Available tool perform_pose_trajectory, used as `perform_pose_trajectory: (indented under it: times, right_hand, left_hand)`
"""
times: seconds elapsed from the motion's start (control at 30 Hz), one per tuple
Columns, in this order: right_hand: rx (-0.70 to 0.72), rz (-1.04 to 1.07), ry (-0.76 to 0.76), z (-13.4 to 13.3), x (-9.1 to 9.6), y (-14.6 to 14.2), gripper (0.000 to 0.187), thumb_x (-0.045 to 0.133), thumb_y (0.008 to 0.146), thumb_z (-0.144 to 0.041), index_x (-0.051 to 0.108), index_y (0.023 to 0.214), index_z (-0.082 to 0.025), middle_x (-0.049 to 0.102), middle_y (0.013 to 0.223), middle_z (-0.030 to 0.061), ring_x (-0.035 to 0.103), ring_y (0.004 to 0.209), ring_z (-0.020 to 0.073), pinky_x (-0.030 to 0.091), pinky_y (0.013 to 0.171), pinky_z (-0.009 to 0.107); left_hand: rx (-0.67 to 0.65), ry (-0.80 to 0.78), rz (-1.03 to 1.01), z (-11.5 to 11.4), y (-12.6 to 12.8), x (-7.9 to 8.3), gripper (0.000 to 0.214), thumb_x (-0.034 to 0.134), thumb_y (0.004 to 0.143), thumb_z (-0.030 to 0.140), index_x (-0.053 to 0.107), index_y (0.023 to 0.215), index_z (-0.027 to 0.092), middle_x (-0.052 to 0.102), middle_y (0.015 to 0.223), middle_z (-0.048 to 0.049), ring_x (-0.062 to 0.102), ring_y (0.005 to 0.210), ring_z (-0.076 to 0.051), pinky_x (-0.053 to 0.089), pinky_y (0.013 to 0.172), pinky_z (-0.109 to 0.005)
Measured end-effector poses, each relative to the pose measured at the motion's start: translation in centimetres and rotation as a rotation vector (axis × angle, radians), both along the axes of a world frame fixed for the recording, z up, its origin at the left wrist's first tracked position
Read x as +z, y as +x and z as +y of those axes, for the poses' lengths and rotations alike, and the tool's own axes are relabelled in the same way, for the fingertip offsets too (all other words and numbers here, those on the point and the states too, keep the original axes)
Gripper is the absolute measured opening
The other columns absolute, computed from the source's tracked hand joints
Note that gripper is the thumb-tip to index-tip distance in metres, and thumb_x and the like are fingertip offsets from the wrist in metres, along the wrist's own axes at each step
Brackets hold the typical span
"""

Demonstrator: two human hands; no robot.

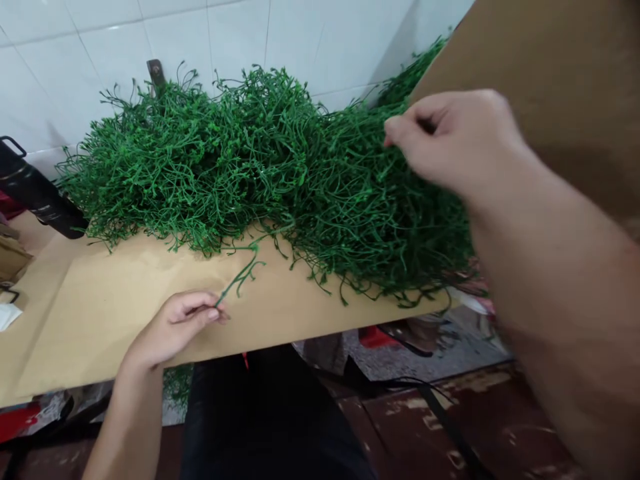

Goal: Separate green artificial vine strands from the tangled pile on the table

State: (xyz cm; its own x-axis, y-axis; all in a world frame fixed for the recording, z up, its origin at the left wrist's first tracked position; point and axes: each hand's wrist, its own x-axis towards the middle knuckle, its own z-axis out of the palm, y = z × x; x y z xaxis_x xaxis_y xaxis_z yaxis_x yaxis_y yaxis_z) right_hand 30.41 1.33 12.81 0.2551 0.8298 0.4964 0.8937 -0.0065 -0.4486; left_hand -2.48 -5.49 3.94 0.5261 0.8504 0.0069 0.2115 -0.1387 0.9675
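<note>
My left hand (183, 323) pinches the lower end of a thin green artificial plant stem (243, 272) above the cardboard. The stem's branched tip points up and right toward a big heap of similar green stems (210, 160). My right hand (450, 133) is raised over the right part of that heap, beside an upright cardboard sheet. Its thumb and fingertips are pressed together; whether anything small lies between them, I cannot make out.
Flat cardboard (120, 287) covers the work surface, its front edge above my dark-clothed legs (270, 420). A black bottle (40, 190) leans at the left. White wall tiles (240, 40) rise behind, and a tall cardboard sheet (545, 73) stands at the right.
</note>
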Motion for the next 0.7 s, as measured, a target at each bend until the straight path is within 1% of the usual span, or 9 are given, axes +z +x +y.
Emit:
perform_pose_trajectory:
  times: [0.07,0.13,0.23,0.3,0.33,0.4,0.5,0.6,0.7]
  right_hand:
    - [-0.090,-0.037,-0.004,1.5,0.3,1.5,0.029,0.047,0.086,-0.032,0.050,0.059,-0.022,0.034,0.049,-0.0007,0.027,0.046,0.0090,0.026,0.050,0.028]
    - [-0.104,-0.163,0.011,3.4,0.0,3.0,0.036,0.040,0.088,-0.046,0.055,0.065,-0.022,0.037,0.052,0.0019,0.030,0.049,0.0110,0.028,0.052,0.029]
    - [-0.124,-0.430,0.078,5.9,-1.5,4.9,0.074,0.015,0.083,-0.070,0.064,0.084,-0.016,0.050,0.064,0.0123,0.046,0.065,0.0201,0.034,0.058,0.035]
    - [-0.196,-0.543,0.127,6.6,-2.6,5.0,0.093,0.003,0.077,-0.075,0.062,0.102,-0.007,0.055,0.085,0.0230,0.051,0.088,0.0303,0.039,0.066,0.042]
    - [-0.236,-0.556,0.145,6.5,-3.0,4.7,0.095,0.004,0.077,-0.076,0.058,0.110,-0.005,0.054,0.097,0.0264,0.049,0.098,0.0341,0.039,0.071,0.045]
    - [-0.273,-0.523,0.158,5.5,-3.4,3.2,0.087,0.011,0.080,-0.073,0.050,0.120,-0.007,0.047,0.114,0.0278,0.042,0.110,0.0382,0.037,0.080,0.051]
    - [-0.157,-0.487,0.161,2.8,-3.5,0.1,0.067,0.023,0.086,-0.062,0.048,0.123,-0.012,0.039,0.126,0.0252,0.036,0.116,0.0403,0.032,0.086,0.055]
    - [0.031,-0.529,0.196,0.5,-4.0,-2.6,0.045,0.039,0.088,-0.045,0.058,0.111,-0.012,0.042,0.123,0.0219,0.035,0.115,0.0391,0.034,0.085,0.053]
    - [0.192,-0.550,0.234,-0.7,-5.3,-4.3,0.029,0.049,0.083,-0.034,0.063,0.098,-0.013,0.046,0.118,0.0179,0.037,0.111,0.0361,0.036,0.083,0.049]
  left_hand:
    - [0.011,0.088,-0.070,-1.5,-2.1,-0.2,0.014,0.058,0.082,0.023,0.066,0.076,0.014,0.064,0.074,-0.0054,0.061,0.072,-0.014,0.049,0.068,-0.027]
    - [-0.042,0.140,-0.197,-3.1,-4.5,-0.6,0.014,0.054,0.084,0.022,0.066,0.079,0.016,0.063,0.070,-0.0061,0.060,0.072,-0.016,0.049,0.065,-0.029]
    - [-0.059,0.158,-0.406,-4.9,-7.7,-1.1,0.012,0.055,0.082,0.025,0.065,0.081,0.019,0.059,0.061,-0.0042,0.057,0.063,-0.016,0.047,0.056,-0.028]
    - [0.038,0.148,-0.476,-5.3,-8.8,-1.0,0.011,0.058,0.080,0.027,0.065,0.080,0.019,0.054,0.055,-0.0019,0.054,0.057,-0.013,0.045,0.052,-0.025]
    - [0.103,0.142,-0.487,-5.4,-9.0,-1.0,0.010,0.059,0.080,0.027,0.065,0.080,0.019,0.052,0.053,-0.0012,0.053,0.055,-0.013,0.044,0.050,-0.023]
    - [0.208,0.131,-0.474,-5.2,-8.5,-0.8,0.009,0.060,0.080,0.025,0.066,0.079,0.019,0.051,0.051,-0.0005,0.051,0.053,-0.011,0.043,0.048,-0.022]
    - [0.223,0.156,-0.468,-4.8,-7.1,-0.8,0.010,0.060,0.080,0.025,0.067,0.080,0.019,0.051,0.050,-0.0003,0.051,0.052,-0.012,0.043,0.048,-0.023]
    - [0.126,0.206,-0.484,-4.8,-6.5,-1.3,0.012,0.057,0.082,0.025,0.067,0.081,0.020,0.052,0.051,-0.0011,0.052,0.053,-0.012,0.043,0.049,-0.023]
    - [-0.068,0.238,-0.501,-5.0,-8.1,-2.4,0.012,0.056,0.081,0.030,0.065,0.079,0.023,0.055,0.055,-0.0017,0.056,0.056,-0.013,0.044,0.051,-0.024]
